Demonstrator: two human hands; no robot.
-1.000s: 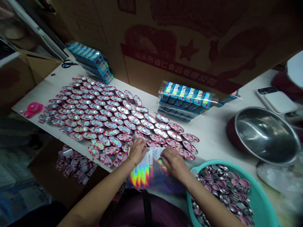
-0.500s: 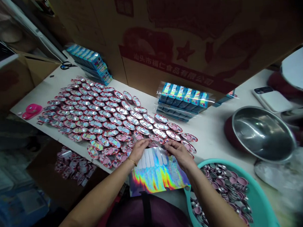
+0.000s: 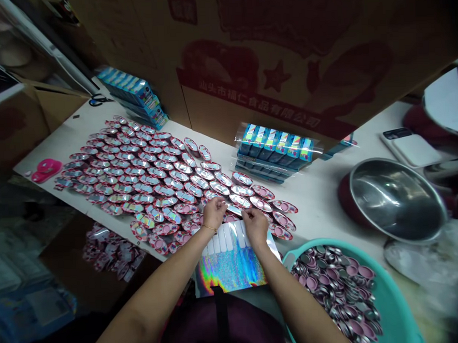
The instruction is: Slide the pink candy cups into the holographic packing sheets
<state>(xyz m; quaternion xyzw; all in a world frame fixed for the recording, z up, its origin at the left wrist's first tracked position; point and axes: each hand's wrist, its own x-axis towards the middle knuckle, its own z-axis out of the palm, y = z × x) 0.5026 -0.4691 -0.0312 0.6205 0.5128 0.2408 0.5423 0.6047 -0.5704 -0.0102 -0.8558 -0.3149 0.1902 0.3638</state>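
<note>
Between the fingertips of both hands stretches a small shiny sticker (image 3: 235, 209), just above the near rows of oval red-and-pink pieces (image 3: 185, 196). My left hand (image 3: 214, 213) pinches its left end, and my right hand (image 3: 255, 225) pinches the right end. Below the hands lies a rainbow-shiny sticker sheet (image 3: 232, 266), with pale bare strips along its upper part. Many of the oval pieces bear a shiny strip across the middle. Several at the near right show a round pink centre instead.
A turquoise basin (image 3: 396, 295) of small round pink and silver caps stands at right, near a steel bowl (image 3: 399, 200). Blue boxes in clear wrap (image 3: 275, 150) stand against a large carton (image 3: 134, 44). Scissors (image 3: 100, 100) and a pink tape dispenser (image 3: 46, 169) lie left.
Both hands have moved up from the sheet's top edge to over the oval pieces, closer together. The sticker now shows between them. The right forearm has swung left.
</note>
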